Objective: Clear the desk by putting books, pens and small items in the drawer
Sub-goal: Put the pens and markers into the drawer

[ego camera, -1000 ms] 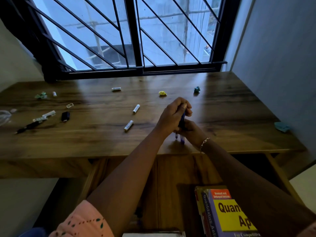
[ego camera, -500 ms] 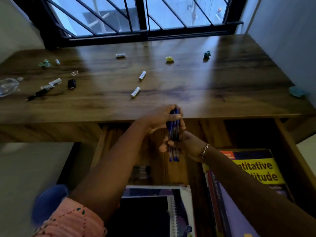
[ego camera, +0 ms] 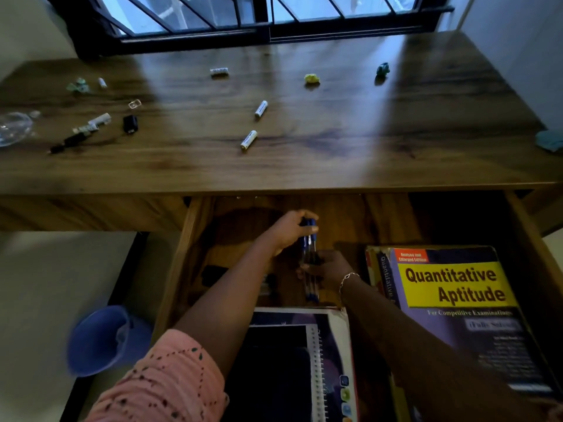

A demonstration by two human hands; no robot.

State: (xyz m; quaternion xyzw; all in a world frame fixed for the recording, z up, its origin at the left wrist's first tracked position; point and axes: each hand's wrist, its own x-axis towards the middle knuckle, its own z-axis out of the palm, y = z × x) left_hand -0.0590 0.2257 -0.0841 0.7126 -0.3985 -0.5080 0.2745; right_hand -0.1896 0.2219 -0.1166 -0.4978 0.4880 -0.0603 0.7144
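A bundle of blue pens is held low inside the open wooden drawer. My left hand grips the bundle's far end and my right hand, with a bracelet, grips its middle. In the drawer lie a yellow "Quantitative Aptitude" book at the right and a spiral notebook at the front. On the desk top remain white batteries, a yellow crumpled scrap, a teal scrap, a black pen and a black clip.
A clear glass item sits at the desk's left edge and a teal object at its right edge. A blue bucket stands on the floor left of the drawer. A barred window runs behind the desk.
Both hands have carried the pen bundle from the desk's front edge down into the drawer. The view has tilted down, showing more of the drawer.
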